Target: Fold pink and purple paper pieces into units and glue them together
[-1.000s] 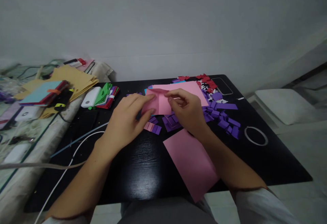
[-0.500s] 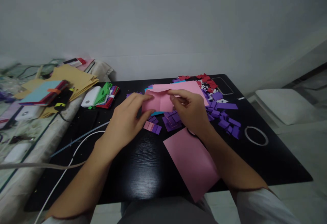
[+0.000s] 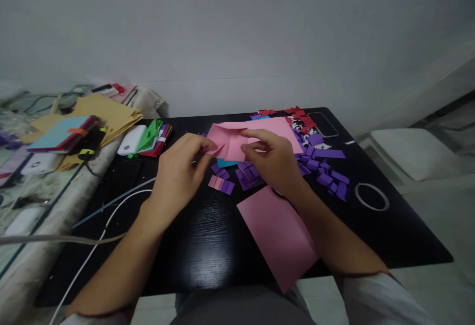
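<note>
Between my two hands is a creased piece of pink paper (image 3: pixel 233 143), raised over the black table. My left hand (image 3: pixel 183 164) pinches its left edge between thumb and fingers, and that corner curls inward. At the right edge, my right hand (image 3: pixel 270 154) grips the same paper with thumb and bent fingers. Behind it lies a larger pink sheet (image 3: pixel 280 129), with a bit of blue paper (image 3: pixel 227 163) showing below. A second pink sheet (image 3: pixel 278 236) lies under my right forearm, its lower corner past the table's front edge. A small pink-and-purple folded strip (image 3: pixel 221 185) rests nearer me.
Purple folded pieces (image 3: pixel 326 174) and red scraps (image 3: pixel 304 119) are scattered at the right. A bundle of green and red paper (image 3: pixel 156 138) lies by a white device (image 3: pixel 130 140). A white cable (image 3: pixel 122 202) crosses the left side. A white stool (image 3: pixel 411 152) stands right of the table.
My left hand has shifted slightly left and now pinches the pink paper's left corner, which has bent inward. My right hand stays almost in place.
</note>
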Available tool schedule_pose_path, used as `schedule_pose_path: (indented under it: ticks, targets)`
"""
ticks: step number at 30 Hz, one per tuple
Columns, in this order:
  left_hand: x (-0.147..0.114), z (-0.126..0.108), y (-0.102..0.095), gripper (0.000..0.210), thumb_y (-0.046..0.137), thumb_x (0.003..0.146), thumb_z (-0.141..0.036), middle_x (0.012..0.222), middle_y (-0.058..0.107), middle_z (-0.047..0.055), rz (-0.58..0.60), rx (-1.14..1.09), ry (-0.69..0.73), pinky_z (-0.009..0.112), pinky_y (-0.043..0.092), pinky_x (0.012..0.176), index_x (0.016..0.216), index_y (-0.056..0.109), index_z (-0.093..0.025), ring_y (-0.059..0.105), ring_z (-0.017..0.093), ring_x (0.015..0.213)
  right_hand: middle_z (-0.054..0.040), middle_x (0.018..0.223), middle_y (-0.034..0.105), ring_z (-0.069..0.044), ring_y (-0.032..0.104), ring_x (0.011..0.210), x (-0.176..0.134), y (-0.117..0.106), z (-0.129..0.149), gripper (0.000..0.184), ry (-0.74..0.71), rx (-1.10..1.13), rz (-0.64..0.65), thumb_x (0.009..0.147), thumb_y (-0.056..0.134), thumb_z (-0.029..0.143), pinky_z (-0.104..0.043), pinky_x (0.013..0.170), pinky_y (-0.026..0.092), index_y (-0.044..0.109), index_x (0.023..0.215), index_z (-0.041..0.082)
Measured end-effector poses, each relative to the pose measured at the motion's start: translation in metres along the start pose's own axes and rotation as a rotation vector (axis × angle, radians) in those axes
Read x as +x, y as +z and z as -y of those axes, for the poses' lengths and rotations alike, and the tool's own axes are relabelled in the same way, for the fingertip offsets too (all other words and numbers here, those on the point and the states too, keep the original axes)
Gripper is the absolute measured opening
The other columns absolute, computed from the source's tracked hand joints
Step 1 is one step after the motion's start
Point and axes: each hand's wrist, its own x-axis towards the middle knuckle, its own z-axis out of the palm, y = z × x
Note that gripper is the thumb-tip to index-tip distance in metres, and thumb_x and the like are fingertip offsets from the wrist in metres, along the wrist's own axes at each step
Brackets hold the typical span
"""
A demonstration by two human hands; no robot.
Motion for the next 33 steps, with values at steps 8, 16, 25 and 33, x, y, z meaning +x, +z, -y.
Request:
schedule_pose_path:
  ticks: [8, 16, 25, 33]
  targets:
    - [0.001, -0.004, -0.004, 0.011, 0.062, 0.100, -0.015, 0.109, 0.076, 0.004, -0.038, -0.124, 0.011, 0.035, 0.056, 0.089, 0.104, 0.067, -0.024, 0.071, 0.020, 0.101, -0.0070, 0.115, 0.079, -0.020, 0.077, 0.089, -0.001, 0.000, -0.004, 0.039, 0.115, 0.134, 0.189, 0.077, 0.086, 0.027, -0.039, 0.083, 0.070, 0.079, 0.115, 0.024]
    - [-0.001, -0.005, -0.008, 0.009, 0.064, 0.101, -0.018, 0.119, 0.074, 0.005, -0.029, -0.277, -0.008, 0.037, 0.057, 0.091, 0.105, 0.067, -0.025, 0.070, 0.021, 0.109, -0.0021, 0.112, 0.077, -0.014, 0.074, 0.081, 0.001, 0.001, 0.001, 0.036, 0.157, 0.263, 0.364, 0.077, 0.087, 0.026, -0.028, 0.072, 0.062, 0.077, 0.112, 0.026]
    - [-0.001, -0.006, 0.000, 0.044, 0.080, 0.092, -0.034, 0.135, 0.061, 0.009, -0.102, -0.474, -0.128, 0.034, 0.064, 0.085, 0.128, 0.054, -0.028, 0.068, 0.024, 0.119, -0.0002, 0.077, 0.075, -0.018, 0.074, 0.076, 0.001, 0.004, 0.002, 0.027, 0.249, 0.300, 0.269, 0.075, 0.091, 0.039, -0.034, 0.076, 0.063, 0.075, 0.088, 0.021]
    - [-0.005, -0.003, 0.015, 0.047, 0.078, 0.091, -0.041, 0.076, 0.063, -0.006, 0.059, -0.434, -0.446, 0.025, 0.050, 0.054, 0.119, 0.043, -0.026, 0.064, 0.013, 0.060, 0.0028, 0.074, 0.073, -0.018, 0.076, 0.075, -0.001, 0.011, 0.003, 0.031, 0.231, 0.463, 0.027, 0.072, 0.093, 0.041, -0.042, 0.089, 0.069, 0.073, 0.088, 0.022]
